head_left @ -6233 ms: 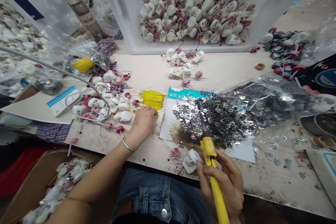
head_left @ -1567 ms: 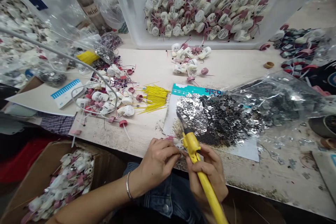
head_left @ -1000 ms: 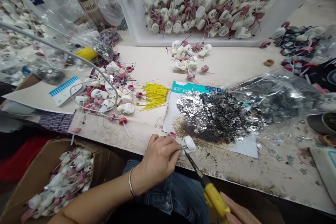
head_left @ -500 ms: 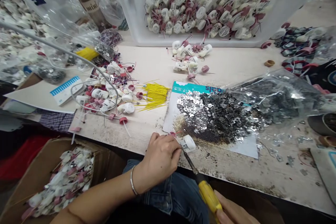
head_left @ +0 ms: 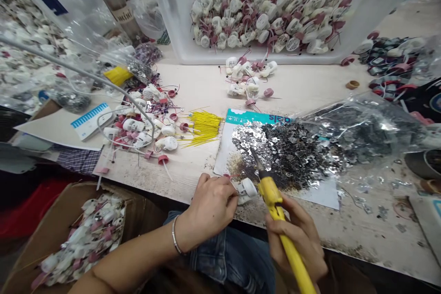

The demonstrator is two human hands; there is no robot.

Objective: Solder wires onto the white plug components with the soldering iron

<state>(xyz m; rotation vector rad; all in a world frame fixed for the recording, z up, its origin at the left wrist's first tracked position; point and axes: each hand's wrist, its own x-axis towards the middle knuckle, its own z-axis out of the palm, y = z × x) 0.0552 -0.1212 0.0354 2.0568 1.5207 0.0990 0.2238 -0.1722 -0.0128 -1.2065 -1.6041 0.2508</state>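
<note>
My left hand (head_left: pixel 214 202) is closed around a small white plastic part (head_left: pixel 246 188) at the table's near edge. The part's round end sticks out past my fingertips, and a bit of pink shows behind the knuckles. In my right hand (head_left: pixel 296 234) is a yellow-handled soldering iron (head_left: pixel 273 193), gripped by the handle. Its dark tip reaches into a heap of small shiny metal plates (head_left: pixel 289 151). That heap lies on a white and teal sheet (head_left: pixel 237 114). Left of the sheet is a bundle of yellow wires (head_left: pixel 206 127).
A white bin (head_left: pixel 179 48) of white and pink parts stands at the back. More such parts (head_left: pixel 134 124) lie at left under a looping grey cable (head_left: pixel 79 62). A cardboard box (head_left: pixel 132 216) of parts sits below left. A clear plastic bag (head_left: pixel 365 124) lies at right.
My right hand has come up and forward with the soldering iron, whose tip moved from beside the white part to the metal plates. My left hand stays in place.
</note>
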